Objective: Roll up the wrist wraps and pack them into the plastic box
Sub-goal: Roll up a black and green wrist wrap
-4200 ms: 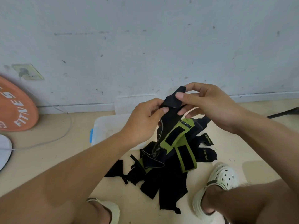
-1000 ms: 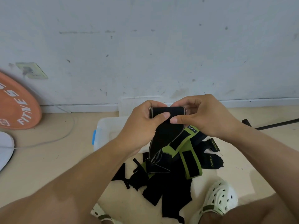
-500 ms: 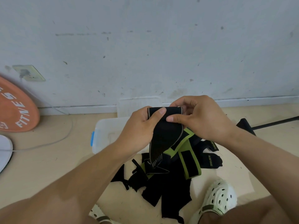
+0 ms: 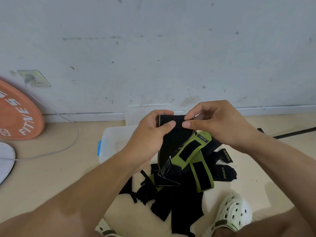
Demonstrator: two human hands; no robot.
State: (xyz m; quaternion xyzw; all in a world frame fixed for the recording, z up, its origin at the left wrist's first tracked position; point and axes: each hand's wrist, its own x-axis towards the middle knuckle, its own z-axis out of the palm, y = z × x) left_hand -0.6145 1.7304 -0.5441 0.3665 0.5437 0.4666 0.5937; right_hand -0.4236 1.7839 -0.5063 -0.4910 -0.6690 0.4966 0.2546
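Nearest the camera, two pale perforated clogs are seen on the floor: one [image 4: 230, 214] at lower right, the other [image 4: 105, 230] only partly in view at the bottom edge. Just beyond them, a heap of wrist wraps [image 4: 186, 189] is spread on the beige floor [image 4: 51, 177], black pieces mixed with green-edged ones, two black tabs bearing yellow lettering at its right side.

Above the heap, one black wrap [image 4: 171, 139] is held up, its top end turned over into the start of a roll and its tail hanging down onto the pile. The rolled end is pinched by the left hand [image 4: 150, 132], thumb on the near face and fingers curled behind. The same roll is gripped from the other side by the right hand [image 4: 217, 124], thumb and forefinger closed on its upper edge.

Behind the hands, a clear plastic box [image 4: 112, 142] with a blue latch is set on the floor, mostly hidden by the left forearm. Farther left, an orange weight plate [image 4: 18, 115] is leaned against the wall [image 4: 153, 48], and a grey cable [image 4: 68, 144] is run across the floor.
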